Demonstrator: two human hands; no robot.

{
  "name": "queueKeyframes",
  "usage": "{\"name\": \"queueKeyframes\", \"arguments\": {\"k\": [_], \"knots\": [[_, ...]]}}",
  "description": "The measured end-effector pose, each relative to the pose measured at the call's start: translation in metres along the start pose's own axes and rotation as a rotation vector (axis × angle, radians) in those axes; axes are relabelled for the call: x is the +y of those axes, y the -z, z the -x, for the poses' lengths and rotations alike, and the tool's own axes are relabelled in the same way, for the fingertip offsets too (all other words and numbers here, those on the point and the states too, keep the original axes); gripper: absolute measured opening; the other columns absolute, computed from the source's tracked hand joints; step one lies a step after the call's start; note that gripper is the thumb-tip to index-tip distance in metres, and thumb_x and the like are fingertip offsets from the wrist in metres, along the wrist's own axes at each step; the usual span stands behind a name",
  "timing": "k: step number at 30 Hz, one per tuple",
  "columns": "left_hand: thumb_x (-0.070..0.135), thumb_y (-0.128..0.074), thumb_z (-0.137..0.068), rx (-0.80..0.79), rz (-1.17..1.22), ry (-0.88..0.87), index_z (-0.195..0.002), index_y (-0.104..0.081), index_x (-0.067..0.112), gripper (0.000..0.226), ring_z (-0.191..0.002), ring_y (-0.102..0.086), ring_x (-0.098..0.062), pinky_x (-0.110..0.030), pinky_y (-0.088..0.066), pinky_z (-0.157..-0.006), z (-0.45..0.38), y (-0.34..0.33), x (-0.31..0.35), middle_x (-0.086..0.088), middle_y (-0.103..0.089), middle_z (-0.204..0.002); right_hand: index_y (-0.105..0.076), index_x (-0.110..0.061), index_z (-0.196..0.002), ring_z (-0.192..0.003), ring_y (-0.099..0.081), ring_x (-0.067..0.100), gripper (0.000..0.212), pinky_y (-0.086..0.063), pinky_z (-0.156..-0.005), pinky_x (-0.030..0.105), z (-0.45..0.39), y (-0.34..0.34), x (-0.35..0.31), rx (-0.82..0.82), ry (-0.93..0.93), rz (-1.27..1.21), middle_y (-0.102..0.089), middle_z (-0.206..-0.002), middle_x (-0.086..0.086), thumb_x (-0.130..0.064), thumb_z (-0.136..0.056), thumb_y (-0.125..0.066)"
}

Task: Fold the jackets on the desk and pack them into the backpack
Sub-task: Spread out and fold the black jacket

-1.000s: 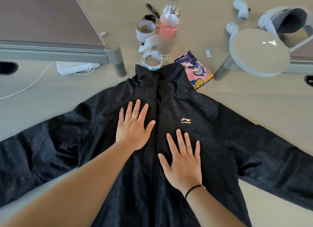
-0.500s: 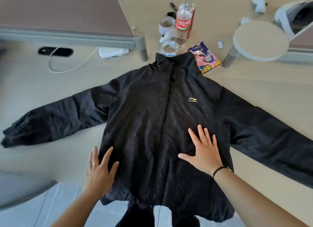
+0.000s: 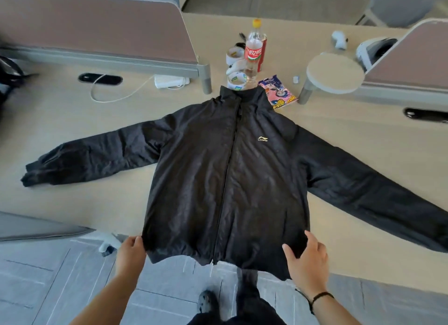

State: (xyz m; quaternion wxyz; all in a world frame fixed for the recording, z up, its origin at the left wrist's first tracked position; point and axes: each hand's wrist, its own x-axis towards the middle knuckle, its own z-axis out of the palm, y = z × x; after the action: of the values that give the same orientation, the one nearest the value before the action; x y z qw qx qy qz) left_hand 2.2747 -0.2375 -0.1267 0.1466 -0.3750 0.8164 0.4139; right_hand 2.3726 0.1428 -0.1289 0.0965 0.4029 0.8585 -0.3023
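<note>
Black zip-front jacket point(image 3: 225, 179) with a small gold chest logo: lies face up and zipped on the pale wooden counter point(image 3: 72, 203), collar away from me, both sleeves spread out to the sides, hem hanging slightly over the near counter edge.

My left hand point(image 3: 131, 252): at the hem's left corner, fingers curled on the fabric edge, gripping it.

My right hand point(image 3: 306, 259): at the hem's right corner, thumb lying on top of the cloth, fingers bent at the jacket's side edge; whether they pinch the fabric I cannot tell. Thin black band on that wrist.

Clear plastic bottle point(image 3: 254, 51) with red label and yellow cap: upright beyond the collar.

Two rolls of tape: one point(image 3: 237, 81) just beside the collar, one point(image 3: 234, 54) farther back, left of the bottle.

Colourful printed snack packet point(image 3: 277, 93): flat, touching the jacket's right shoulder.

White power strip point(image 3: 171, 81) with white cable: under the brown-topped desk divider point(image 3: 97, 31), far left.

Round pale stand point(image 3: 335, 74): far right, apart from the jacket.
</note>
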Motion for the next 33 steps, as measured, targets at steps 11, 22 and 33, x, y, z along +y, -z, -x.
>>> {"name": "queueKeyframes", "arguments": {"k": [11, 22, 33], "knots": [[0.010, -0.034, -0.108, -0.254, 0.317, 0.000, -0.125, -0.055, -0.004, 0.030, -0.075, -0.048, -0.006, -0.007, -0.039, -0.062, 0.001, 0.009, -0.011, -0.006, -0.053, -0.110, -0.054, -0.007, -0.072, -0.068, -0.054, 0.028, 0.033, -0.034, -0.058, 0.033, -0.007, -0.004, 0.016, -0.071, -0.208, -0.131, -0.057, -0.069, 0.007, -0.026, -0.098, -0.057], [0.025, -0.053, -0.103, -0.428, 0.514, 0.193, -0.122, -0.066, 0.019, 0.024, -0.110, -0.064, -0.027, -0.043, -0.055, -0.080, 0.007, 0.031, 0.002, -0.003, -0.069, -0.119, -0.056, -0.009, -0.096, -0.086, -0.047, 0.029, 0.020, -0.044, -0.075, 0.042, 0.000, -0.005, 0.009, -0.006, -0.477, -0.745, -0.050, -0.088, 0.010, -0.019, -0.104, -0.041], [0.049, -0.062, -0.093, -0.108, -0.636, -0.491, -0.158, -0.003, 0.029, 0.090, -0.121, -0.049, -0.040, -0.051, -0.043, -0.101, 0.007, 0.025, -0.004, -0.018, -0.043, -0.132, -0.057, -0.004, -0.106, -0.083, -0.056, 0.034, 0.022, -0.057, -0.075, 0.047, -0.019, 0.005, 0.038, 0.033, -0.386, -0.464, -0.057, -0.096, 0.017, -0.022, -0.103, -0.044]]}}
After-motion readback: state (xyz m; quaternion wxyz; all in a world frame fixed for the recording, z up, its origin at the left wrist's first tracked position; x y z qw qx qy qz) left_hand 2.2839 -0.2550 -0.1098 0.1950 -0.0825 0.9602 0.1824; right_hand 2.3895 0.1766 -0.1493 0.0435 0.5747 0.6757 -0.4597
